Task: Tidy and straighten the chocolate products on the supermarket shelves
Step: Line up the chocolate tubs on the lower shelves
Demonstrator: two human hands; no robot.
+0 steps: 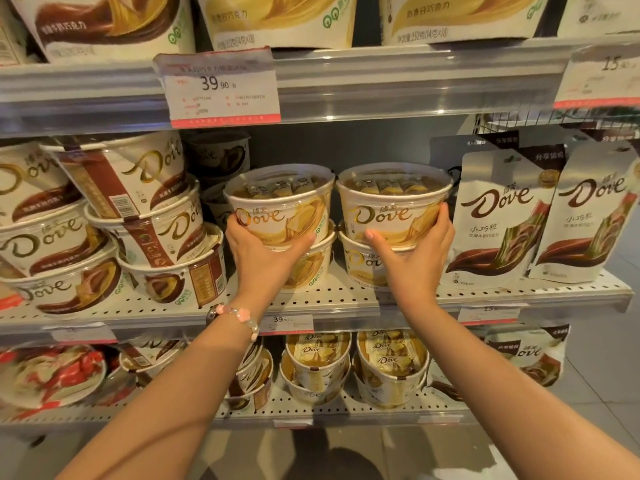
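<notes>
Two stacks of gold-and-white Dove chocolate tubs stand side by side on the middle shelf. My left hand grips the top left tub from below and at its left side, thumb across the front. My right hand grips the top right tub, thumb on the front, fingers round its right side. Each top tub sits upright on a lower tub, logos facing forward.
Brown Dove tubs are stacked crookedly to the left, some tilted. Dove pouches stand to the right. A price tag hangs from the upper shelf edge. More tubs fill the lower shelf.
</notes>
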